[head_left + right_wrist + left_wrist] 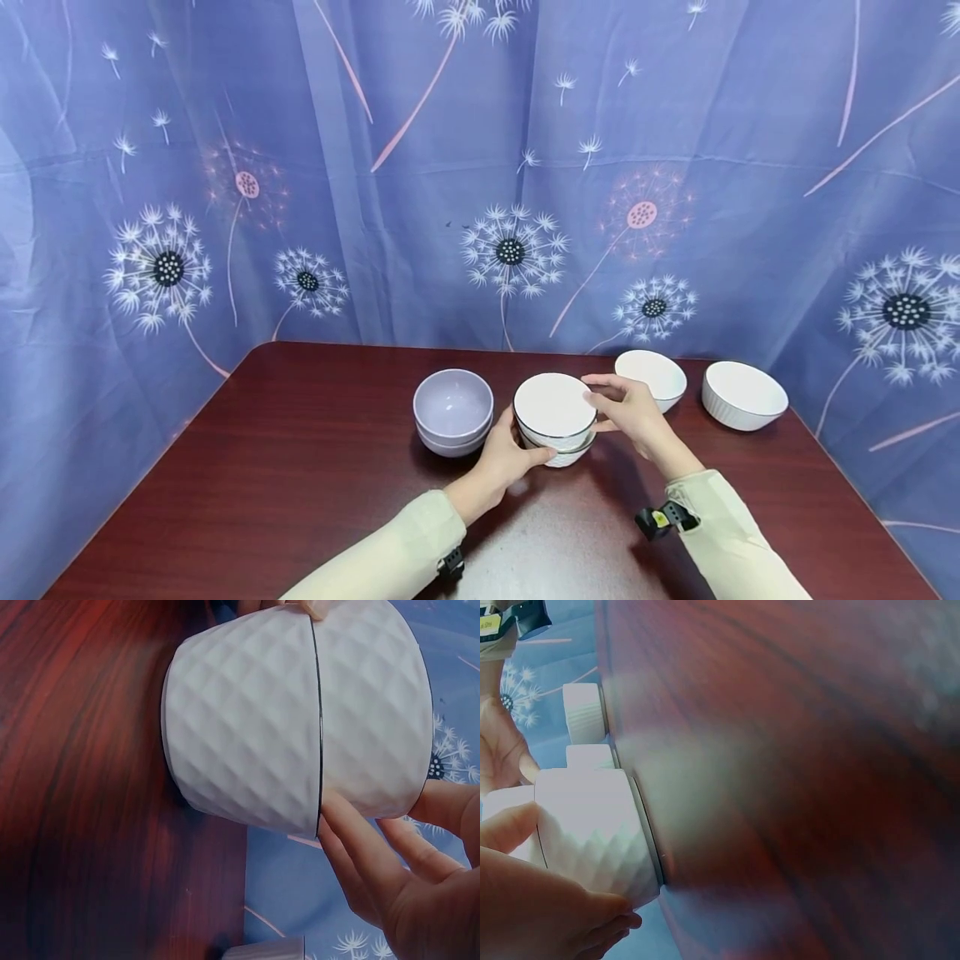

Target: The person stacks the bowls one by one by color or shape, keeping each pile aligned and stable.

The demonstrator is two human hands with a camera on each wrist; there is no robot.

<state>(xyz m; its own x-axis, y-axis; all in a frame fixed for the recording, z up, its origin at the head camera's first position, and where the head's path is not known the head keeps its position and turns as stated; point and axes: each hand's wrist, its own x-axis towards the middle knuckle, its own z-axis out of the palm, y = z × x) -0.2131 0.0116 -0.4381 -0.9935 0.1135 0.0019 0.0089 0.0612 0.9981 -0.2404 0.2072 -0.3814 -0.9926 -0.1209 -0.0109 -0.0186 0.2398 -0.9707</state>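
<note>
Two white bowls with dark rims and a quilted outside are stacked on the table in front of me. The upper white bowl [555,403] sits inside the lower white bowl [240,720], whose rim shows as a dark line around it. My left hand [498,457] grips the lower bowl from the left, its thumb by that rim and its fingers around the side. From the right, my right hand [637,417] holds the upper bowl, thumb at its top rim and fingers [367,847] against its side near the lower bowl's rim.
Left of the stack stand two nested lavender bowls [453,405]. A white bowl [649,375] is behind my right hand, and a ribbed white bowl [742,397] is farther right. The dark red table [300,467] meets a blue dandelion-print curtain [420,250] at the back.
</note>
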